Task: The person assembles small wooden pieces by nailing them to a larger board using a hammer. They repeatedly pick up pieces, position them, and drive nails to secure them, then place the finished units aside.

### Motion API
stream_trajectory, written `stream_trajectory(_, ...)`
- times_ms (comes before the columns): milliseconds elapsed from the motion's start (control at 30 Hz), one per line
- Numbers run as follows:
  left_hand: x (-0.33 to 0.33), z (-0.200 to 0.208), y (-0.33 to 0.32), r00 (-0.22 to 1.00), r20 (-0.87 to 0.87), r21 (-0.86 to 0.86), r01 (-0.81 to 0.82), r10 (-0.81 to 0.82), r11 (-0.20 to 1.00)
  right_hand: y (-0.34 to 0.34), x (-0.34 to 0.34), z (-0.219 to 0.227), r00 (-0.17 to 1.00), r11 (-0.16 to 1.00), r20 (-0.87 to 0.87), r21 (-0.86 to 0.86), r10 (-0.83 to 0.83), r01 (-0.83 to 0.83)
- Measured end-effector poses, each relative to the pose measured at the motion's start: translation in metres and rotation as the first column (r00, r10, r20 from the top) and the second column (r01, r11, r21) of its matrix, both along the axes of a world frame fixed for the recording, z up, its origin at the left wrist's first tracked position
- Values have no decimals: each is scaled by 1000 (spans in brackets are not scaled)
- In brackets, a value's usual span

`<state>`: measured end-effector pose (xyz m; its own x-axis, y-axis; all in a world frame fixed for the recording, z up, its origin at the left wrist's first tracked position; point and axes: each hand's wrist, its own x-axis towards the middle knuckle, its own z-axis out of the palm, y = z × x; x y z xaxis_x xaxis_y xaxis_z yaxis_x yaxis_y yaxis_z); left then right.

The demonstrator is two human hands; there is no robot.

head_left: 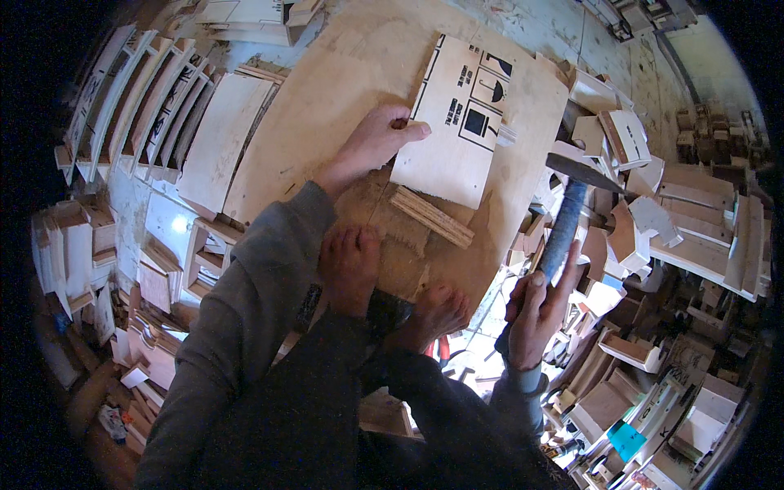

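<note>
My left hand (371, 143) is closed on the left edge of a pale plywood panel (445, 167), its thumb lying on the face. Black printed handling symbols, among them an umbrella, mark the panel's right side. At its lower end lies a short, thick plywood strip (431, 217). My right hand (535, 314) grips a hammer (565, 224) by its blue-wrapped handle. The hammer's dark metal head is raised to the right of the panel, apart from it. Both pieces rest on a large plywood sheet (306, 110).
My bare feet (349, 265) are at the sheet's near edge. Curved plywood pieces (135, 102) stand in a row at the left. Wooden offcuts (629, 229) and box-like parts (694, 216) crowd the right. An open wooden frame (208, 257) sits at the left.
</note>
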<state>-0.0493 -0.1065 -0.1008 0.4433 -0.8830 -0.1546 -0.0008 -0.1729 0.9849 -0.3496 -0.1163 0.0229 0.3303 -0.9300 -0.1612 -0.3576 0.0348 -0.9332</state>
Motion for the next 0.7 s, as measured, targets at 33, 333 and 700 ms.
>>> stream_trajectory(33, -1, 2, 0, 1000, -11, -13, -5, 5, 1000, -6, 2, -3, 999, 994, 39, 110, 0, -4)
stream_trajectory(333, -11, 42, 13, 960, -267, -191, 34, -85, 981, -54, 57, -37, 947, 975, 320, 199, 30, -98)
stream_trajectory(700, -23, 87, 59, 298, -931, -212, 23, -209, 977, -34, 65, -15, 973, 892, 116, -432, 199, -131)
